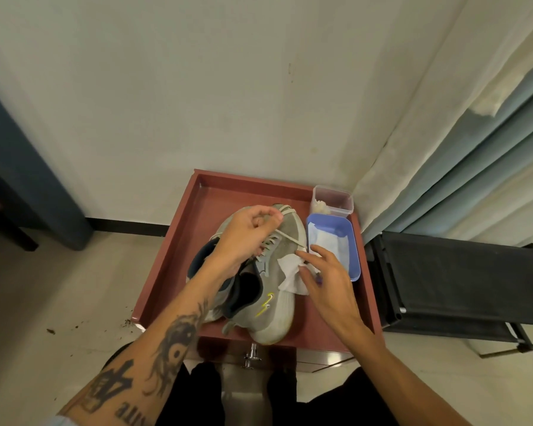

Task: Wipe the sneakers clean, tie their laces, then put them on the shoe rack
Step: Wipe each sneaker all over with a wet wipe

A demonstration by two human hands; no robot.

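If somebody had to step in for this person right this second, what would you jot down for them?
Left hand: grip pinched on a lace of the right-hand sneaker, pulling it up.
Right hand: fingers open, touching the white wipe draped on that sneaker.
Both sneakers sit in the red tray; the other sneaker is mostly hidden under the left arm.
Blue tub holds more wipes.
Done: wiping apparently under way. Left: tie laces, move both to the black shoe rack on the right.

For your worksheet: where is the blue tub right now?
In the head view, the blue tub sits on the red tray's right side, beside the sneakers.
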